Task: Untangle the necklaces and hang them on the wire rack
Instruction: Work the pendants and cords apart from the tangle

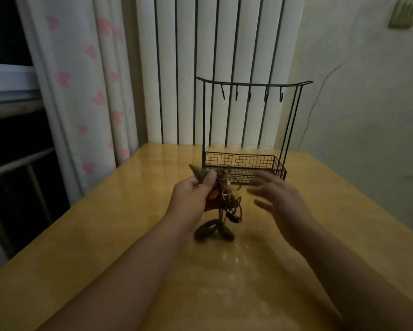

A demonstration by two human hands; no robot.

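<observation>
From the head camera, the left hand [191, 194] pinches the top of a tangled bunch of necklaces [227, 204] between thumb and curled fingers, holding it up over the middle of the yellow desk [105, 235] so that dark cords and pendants dangle, the lowest loops touching the desk surface. The right hand [278, 199] hovers just beside the bunch with fingers spread and relaxed, grasping nothing, and is blurred. The black wire rack [246, 130] stands upright near the far edge of the desk, its hooks bare, before striped and heart-patterned curtains [88, 91].
</observation>
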